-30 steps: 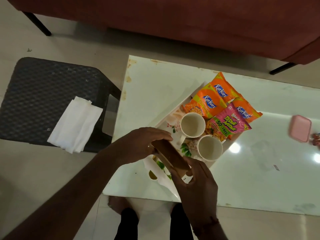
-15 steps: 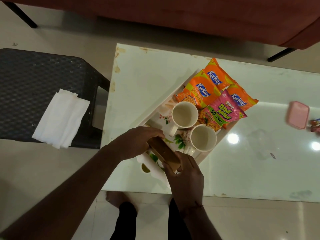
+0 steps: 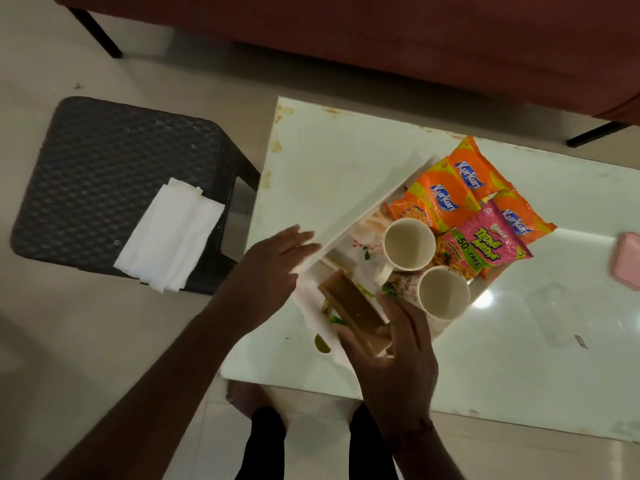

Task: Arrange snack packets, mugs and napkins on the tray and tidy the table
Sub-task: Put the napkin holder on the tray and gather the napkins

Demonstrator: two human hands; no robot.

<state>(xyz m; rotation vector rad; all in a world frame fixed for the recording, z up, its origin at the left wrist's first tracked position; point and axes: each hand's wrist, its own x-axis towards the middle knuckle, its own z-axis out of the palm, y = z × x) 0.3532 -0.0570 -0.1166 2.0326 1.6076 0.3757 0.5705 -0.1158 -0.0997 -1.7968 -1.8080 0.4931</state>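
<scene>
A white floral tray [image 3: 360, 206] lies diagonally on the white table [image 3: 519, 306]. On it are three orange snack packets [image 3: 446, 199], a pink snack packet [image 3: 481, 247] and two empty white mugs [image 3: 408, 244] [image 3: 443, 292]. A brown wooden napkin holder [image 3: 353, 310] stands at the tray's near end. My right hand [image 3: 398, 362] touches the holder's near end, fingers loosely around it. My left hand [image 3: 273, 271] hovers flat and open beside the tray's left rim, off the holder. White napkins [image 3: 169, 237] lie stacked on the black stool.
The black woven stool [image 3: 104, 174] stands left of the table. A pink box [image 3: 628, 261] sits at the table's right edge. A red sofa [image 3: 381, 46] runs behind. A yellow-green spot [image 3: 322, 344] marks the table near the tray's corner. My feet are under the near edge.
My left hand has let go of the wooden holder and moved left with fingers spread. The holder now rests on the tray with only my right hand on it.
</scene>
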